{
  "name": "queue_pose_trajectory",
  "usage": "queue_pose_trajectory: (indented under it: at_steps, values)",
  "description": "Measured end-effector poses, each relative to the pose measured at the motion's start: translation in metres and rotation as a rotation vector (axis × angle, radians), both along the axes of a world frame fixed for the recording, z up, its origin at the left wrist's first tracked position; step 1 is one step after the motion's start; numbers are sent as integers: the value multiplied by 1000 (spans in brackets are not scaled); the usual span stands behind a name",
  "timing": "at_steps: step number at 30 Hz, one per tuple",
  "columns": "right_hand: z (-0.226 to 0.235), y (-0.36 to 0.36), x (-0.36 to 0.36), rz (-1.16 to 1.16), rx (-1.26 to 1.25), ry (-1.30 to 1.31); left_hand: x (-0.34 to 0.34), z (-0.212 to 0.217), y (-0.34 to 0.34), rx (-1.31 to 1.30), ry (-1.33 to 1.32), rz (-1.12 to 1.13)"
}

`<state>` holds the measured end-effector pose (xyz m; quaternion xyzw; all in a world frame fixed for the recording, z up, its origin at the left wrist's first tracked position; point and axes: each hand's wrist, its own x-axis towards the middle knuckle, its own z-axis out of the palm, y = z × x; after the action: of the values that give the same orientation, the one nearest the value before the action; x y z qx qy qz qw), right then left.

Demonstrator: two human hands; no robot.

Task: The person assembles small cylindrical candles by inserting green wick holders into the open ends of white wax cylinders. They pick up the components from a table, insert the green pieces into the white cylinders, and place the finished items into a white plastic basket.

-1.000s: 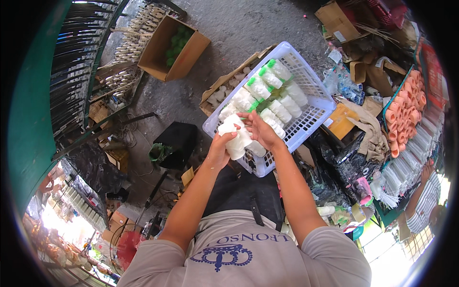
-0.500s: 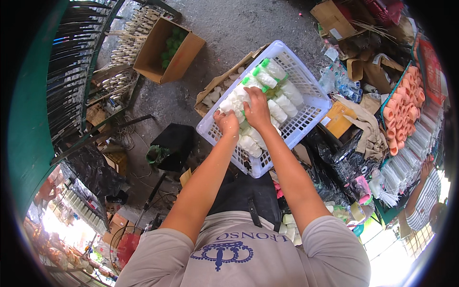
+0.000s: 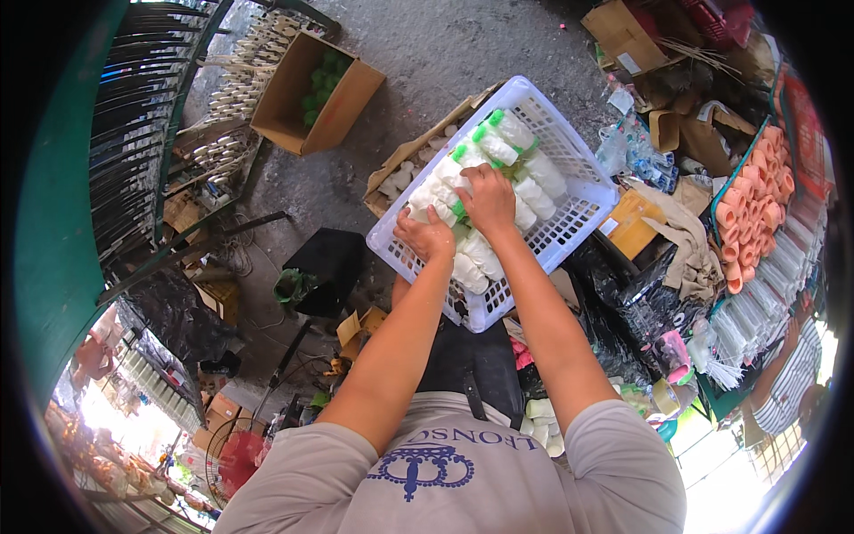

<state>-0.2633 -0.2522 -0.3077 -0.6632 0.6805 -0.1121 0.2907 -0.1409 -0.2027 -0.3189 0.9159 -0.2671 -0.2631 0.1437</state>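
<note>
White bundles (image 3: 433, 190) lie under both your left hand (image 3: 425, 237) and right hand (image 3: 490, 205), long axes slanting far-left to near-right in the basket (image 3: 594, 194); fingers curled, cannot tell whether gripping.

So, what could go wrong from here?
The white bundles sit close together, so the right hand might shift several at once. The basket appears close to the dark trousers, so a leg could jolt it. The left hand could catch its nearby rim.
</note>
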Motion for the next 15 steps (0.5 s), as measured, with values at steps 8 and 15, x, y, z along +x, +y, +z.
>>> queue_pose_trajectory:
  at_steps: [8, 15]
  values:
    - [-8, 10, 6, 21, 3, 59, 5, -9, -1, 8, 37, -55]
    - [5, -9, 0, 4, 73, -16, 2, -5, -23, 185, 64, 115]
